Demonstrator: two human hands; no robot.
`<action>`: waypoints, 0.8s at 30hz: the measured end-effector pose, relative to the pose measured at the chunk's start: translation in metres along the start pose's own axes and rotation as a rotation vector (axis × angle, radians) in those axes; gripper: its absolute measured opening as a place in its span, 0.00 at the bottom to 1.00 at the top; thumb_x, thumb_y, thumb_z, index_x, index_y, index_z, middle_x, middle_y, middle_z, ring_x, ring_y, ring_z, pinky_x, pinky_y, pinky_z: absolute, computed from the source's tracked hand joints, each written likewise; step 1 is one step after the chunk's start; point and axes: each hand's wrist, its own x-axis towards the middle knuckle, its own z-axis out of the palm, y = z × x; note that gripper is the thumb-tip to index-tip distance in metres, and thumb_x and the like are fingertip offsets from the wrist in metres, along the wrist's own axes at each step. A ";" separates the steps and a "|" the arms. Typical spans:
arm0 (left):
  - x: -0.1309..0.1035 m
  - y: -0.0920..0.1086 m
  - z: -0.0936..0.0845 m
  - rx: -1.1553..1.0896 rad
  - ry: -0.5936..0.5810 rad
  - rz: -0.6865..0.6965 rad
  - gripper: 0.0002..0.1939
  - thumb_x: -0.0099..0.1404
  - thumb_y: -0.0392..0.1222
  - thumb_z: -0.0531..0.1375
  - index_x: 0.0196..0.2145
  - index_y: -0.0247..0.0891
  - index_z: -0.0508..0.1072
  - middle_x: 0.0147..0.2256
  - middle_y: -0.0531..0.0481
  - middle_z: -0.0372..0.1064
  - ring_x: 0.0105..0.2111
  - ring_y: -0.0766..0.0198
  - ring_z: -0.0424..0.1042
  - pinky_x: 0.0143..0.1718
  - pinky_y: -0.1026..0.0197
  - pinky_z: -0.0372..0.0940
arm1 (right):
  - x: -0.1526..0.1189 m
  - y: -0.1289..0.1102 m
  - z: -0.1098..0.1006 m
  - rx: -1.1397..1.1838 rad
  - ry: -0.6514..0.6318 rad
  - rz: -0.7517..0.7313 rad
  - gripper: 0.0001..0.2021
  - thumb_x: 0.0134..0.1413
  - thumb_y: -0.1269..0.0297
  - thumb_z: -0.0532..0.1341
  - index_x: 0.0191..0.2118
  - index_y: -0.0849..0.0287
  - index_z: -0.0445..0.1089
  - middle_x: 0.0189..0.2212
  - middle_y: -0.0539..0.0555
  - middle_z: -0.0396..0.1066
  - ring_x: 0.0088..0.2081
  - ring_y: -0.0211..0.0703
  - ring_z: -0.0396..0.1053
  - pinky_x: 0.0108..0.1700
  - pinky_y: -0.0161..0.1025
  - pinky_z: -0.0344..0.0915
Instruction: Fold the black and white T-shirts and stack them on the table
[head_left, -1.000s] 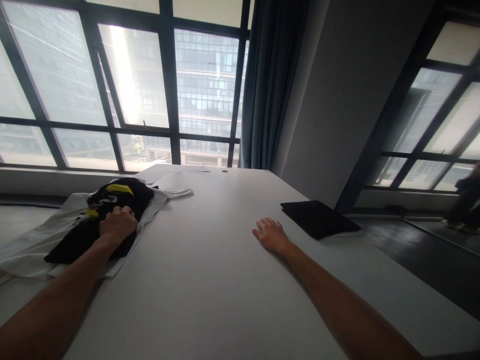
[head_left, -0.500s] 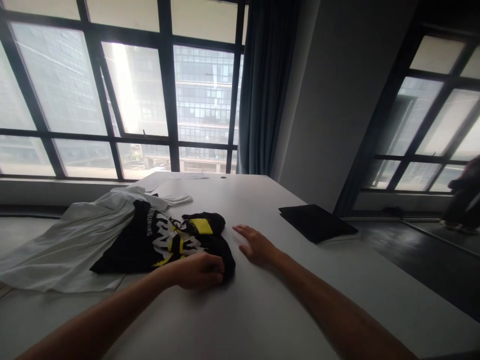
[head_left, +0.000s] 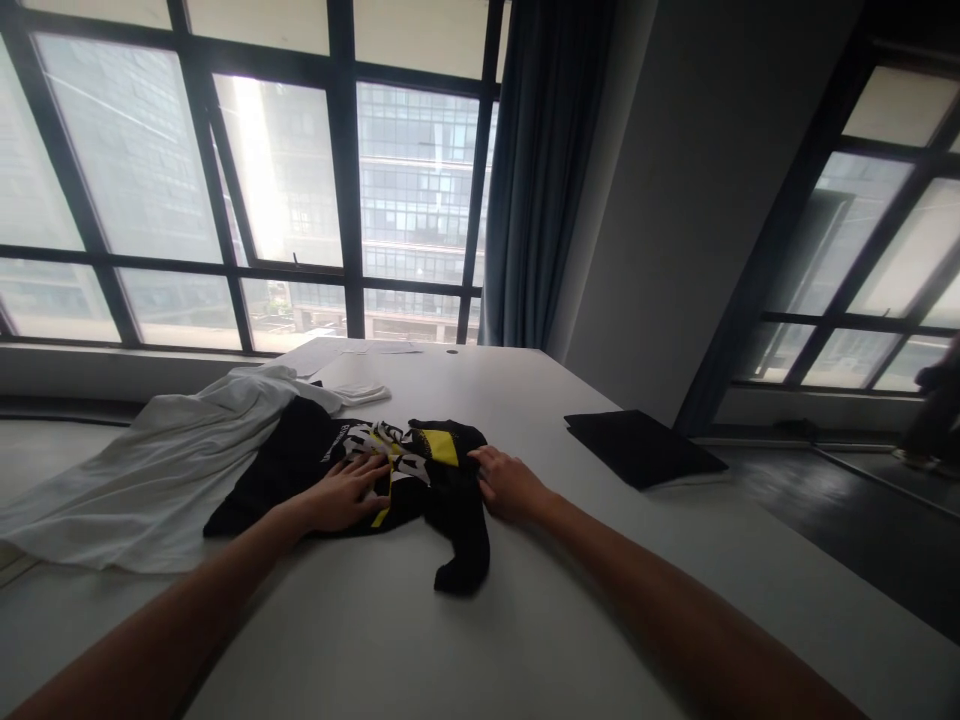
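A black T-shirt [head_left: 277, 465] with white lettering and yellow patches lies bunched on the white table. One narrow black part of it, like a sleeve, reaches toward me at its right end. My left hand [head_left: 349, 495] rests flat on the printed front, fingers stretched out and holding nothing. At the shirt's right edge, my right hand [head_left: 516, 487] has its fingers closed on the cloth; the fingertips are partly lost against the black fabric. A crumpled white cloth [head_left: 150, 465] spreads under and behind the shirt's left side.
On the table's [head_left: 495, 385] right edge lies a folded black cloth [head_left: 641, 447] over something pale. White papers [head_left: 397, 348] lie at the far end. Beyond stand windows, a blue curtain [head_left: 536, 200] and a grey pillar [head_left: 637, 200]. A person [head_left: 934, 395] shows at the far right.
My left hand has left the lower right part of the shirt and lies flat farther left. My right hand has closed on the right edge. The shirt has shifted right, its sleeve-like part now stretched toward me.
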 end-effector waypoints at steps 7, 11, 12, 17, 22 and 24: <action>-0.004 0.037 0.003 -0.086 -0.139 0.268 0.37 0.68 0.66 0.49 0.69 0.50 0.49 0.71 0.52 0.34 0.71 0.49 0.34 0.68 0.42 0.30 | 0.014 0.013 0.008 0.009 0.114 0.132 0.16 0.62 0.66 0.54 0.53 0.56 0.71 0.62 0.59 0.61 0.61 0.49 0.60 0.59 0.44 0.57; -0.005 0.034 0.002 -0.084 -0.098 0.223 0.40 0.66 0.68 0.50 0.69 0.49 0.50 0.71 0.48 0.36 0.70 0.50 0.36 0.68 0.44 0.34 | 0.009 0.027 -0.009 0.048 0.157 0.099 0.14 0.63 0.69 0.51 0.47 0.57 0.72 0.50 0.57 0.72 0.50 0.45 0.68 0.52 0.39 0.59; -0.006 0.032 0.001 -0.072 -0.083 0.165 0.42 0.65 0.68 0.50 0.70 0.47 0.49 0.71 0.46 0.36 0.70 0.49 0.38 0.68 0.44 0.36 | 0.007 0.033 -0.016 0.039 0.178 0.129 0.14 0.63 0.69 0.51 0.47 0.58 0.71 0.46 0.56 0.74 0.48 0.45 0.69 0.50 0.38 0.59; -0.017 0.004 -0.020 0.015 -0.172 -0.152 0.56 0.56 0.71 0.56 0.71 0.39 0.40 0.71 0.37 0.29 0.70 0.42 0.32 0.66 0.33 0.33 | -0.005 0.070 -0.032 -0.070 0.257 0.311 0.13 0.65 0.65 0.51 0.45 0.60 0.72 0.45 0.58 0.75 0.47 0.47 0.70 0.49 0.40 0.59; -0.042 -0.052 -0.043 0.075 -0.250 -0.373 0.67 0.35 0.56 0.72 0.70 0.40 0.50 0.70 0.31 0.37 0.69 0.33 0.36 0.62 0.31 0.47 | -0.016 0.079 -0.037 -0.103 0.124 0.248 0.27 0.53 0.71 0.61 0.61 0.57 0.65 0.58 0.60 0.66 0.57 0.51 0.64 0.57 0.45 0.58; -0.052 -0.072 -0.047 0.035 -0.191 -0.425 0.61 0.33 0.48 0.73 0.66 0.41 0.59 0.68 0.32 0.48 0.68 0.33 0.43 0.61 0.35 0.52 | -0.020 0.072 -0.040 -0.060 0.022 0.126 0.36 0.46 0.74 0.64 0.64 0.53 0.62 0.63 0.59 0.59 0.61 0.53 0.60 0.60 0.47 0.58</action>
